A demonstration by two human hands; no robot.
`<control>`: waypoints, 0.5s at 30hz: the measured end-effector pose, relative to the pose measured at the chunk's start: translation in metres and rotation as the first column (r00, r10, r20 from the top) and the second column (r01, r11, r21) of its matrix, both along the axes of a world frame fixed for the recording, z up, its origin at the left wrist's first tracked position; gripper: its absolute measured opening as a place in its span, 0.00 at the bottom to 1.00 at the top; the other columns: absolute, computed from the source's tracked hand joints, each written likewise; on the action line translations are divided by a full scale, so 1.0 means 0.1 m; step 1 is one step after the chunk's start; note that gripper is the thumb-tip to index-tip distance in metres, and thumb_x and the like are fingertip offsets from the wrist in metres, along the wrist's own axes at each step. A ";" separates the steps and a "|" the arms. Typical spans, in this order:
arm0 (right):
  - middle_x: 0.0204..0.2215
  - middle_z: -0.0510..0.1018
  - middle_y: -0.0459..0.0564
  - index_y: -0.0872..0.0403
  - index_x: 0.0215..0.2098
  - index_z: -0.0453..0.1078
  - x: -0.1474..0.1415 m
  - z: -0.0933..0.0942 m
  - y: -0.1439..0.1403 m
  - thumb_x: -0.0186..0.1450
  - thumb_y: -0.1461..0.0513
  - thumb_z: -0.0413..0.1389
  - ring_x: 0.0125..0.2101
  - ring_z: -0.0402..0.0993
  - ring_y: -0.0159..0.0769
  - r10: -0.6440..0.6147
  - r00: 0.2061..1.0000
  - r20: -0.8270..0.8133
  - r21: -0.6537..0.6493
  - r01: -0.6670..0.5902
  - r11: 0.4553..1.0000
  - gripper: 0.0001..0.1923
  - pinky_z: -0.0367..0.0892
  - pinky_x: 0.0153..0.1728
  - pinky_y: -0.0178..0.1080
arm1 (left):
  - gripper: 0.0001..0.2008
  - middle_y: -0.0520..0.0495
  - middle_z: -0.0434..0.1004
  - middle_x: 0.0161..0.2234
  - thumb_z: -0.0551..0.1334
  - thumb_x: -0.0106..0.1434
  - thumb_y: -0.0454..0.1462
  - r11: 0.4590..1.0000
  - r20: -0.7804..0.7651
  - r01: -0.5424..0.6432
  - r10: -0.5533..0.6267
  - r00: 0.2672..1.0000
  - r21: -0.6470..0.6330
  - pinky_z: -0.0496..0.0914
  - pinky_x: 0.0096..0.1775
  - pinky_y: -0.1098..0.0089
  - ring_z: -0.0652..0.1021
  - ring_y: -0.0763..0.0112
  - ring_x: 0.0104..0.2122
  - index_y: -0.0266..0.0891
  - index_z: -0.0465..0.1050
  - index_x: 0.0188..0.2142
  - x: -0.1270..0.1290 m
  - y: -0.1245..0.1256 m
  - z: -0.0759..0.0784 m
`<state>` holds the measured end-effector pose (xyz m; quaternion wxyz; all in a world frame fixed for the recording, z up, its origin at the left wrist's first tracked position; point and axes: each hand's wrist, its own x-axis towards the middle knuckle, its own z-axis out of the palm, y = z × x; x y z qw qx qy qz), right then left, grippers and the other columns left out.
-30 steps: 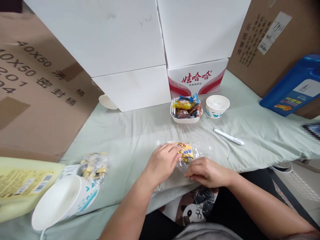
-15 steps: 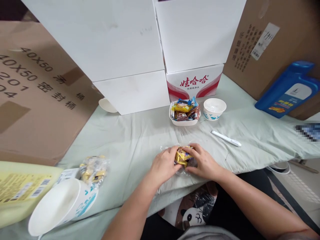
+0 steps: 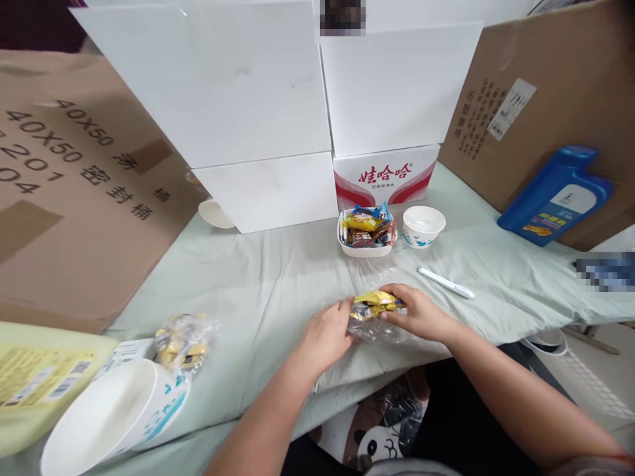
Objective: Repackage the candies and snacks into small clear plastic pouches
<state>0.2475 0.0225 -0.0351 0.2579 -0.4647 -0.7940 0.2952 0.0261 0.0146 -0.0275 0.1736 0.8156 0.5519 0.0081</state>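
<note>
Small yellow snack packets [image 3: 376, 299] sit between my hands near the front edge of the cloth-covered table. Beneath and around them spreads a crinkled clear plastic bag [image 3: 384, 332]. My right hand [image 3: 421, 315] pinches the packets from the right, thumb below and fingers above. On the left, my left hand [image 3: 328, 336] has its fingers closed at the bag's side, against the packets' left end; whether it grips only the film is hard to tell. Just behind stands a white tub [image 3: 368, 252] full of wrapped snacks, with a white paper bowl [image 3: 424, 228] beside it.
A white utility knife [image 3: 445, 282] lies right of my hands. At left are another bag of yellow packets [image 3: 183, 344], a large paper bowl [image 3: 166, 403] and a pale yellow container [image 3: 44, 383]. White boxes [image 3: 262, 192] line the back; a blue bottle [image 3: 555, 198] leans at right.
My right hand has moved slightly right with the yellow packets, which now lie flatter and stretch more to the right. More of the clear bag shows below. The camera view has shifted slightly.
</note>
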 end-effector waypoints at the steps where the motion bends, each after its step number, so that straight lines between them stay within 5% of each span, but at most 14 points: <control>1: 0.43 0.78 0.53 0.53 0.49 0.68 0.00 0.02 0.02 0.63 0.57 0.58 0.42 0.74 0.42 -0.006 1.000 0.011 -0.023 0.006 1.000 0.17 0.68 0.43 0.44 | 0.27 0.42 0.75 0.52 0.63 0.60 0.36 1.000 -0.009 0.005 -0.005 1.000 0.011 0.69 0.49 0.65 0.76 0.58 0.50 0.40 0.61 0.58 0.01 -0.01 0.00; 5: 0.45 0.76 0.54 0.53 0.50 0.68 -0.08 0.05 0.05 0.59 0.58 0.61 0.45 0.72 0.45 0.009 0.989 0.147 0.011 -0.011 1.000 0.22 0.66 0.45 0.45 | 0.12 0.44 0.78 0.44 0.55 0.65 0.33 0.998 -0.051 0.025 -0.021 0.998 0.066 0.70 0.47 0.64 0.77 0.61 0.46 0.41 0.69 0.47 0.08 -0.03 0.01; 10: 0.35 0.78 0.50 0.53 0.43 0.70 -0.02 0.22 0.21 0.60 0.54 0.60 0.35 0.74 0.41 -0.015 0.992 0.123 -0.055 0.022 0.998 0.16 0.67 0.36 0.40 | 0.13 0.44 0.78 0.38 0.50 0.65 0.28 0.994 -0.098 -0.011 0.022 0.995 0.106 0.70 0.41 0.65 0.78 0.62 0.40 0.40 0.71 0.41 0.05 -0.02 0.01; 15: 0.41 0.78 0.51 0.52 0.52 0.64 0.02 0.62 0.61 0.61 0.50 0.58 0.39 0.74 0.43 -0.288 0.957 -0.003 0.114 0.287 0.951 0.25 0.67 0.35 0.40 | 0.15 0.41 0.76 0.39 0.50 0.60 0.24 0.990 -0.118 0.113 -0.103 0.988 0.084 0.69 0.41 0.63 0.77 0.59 0.40 0.38 0.72 0.37 0.01 -0.01 -0.02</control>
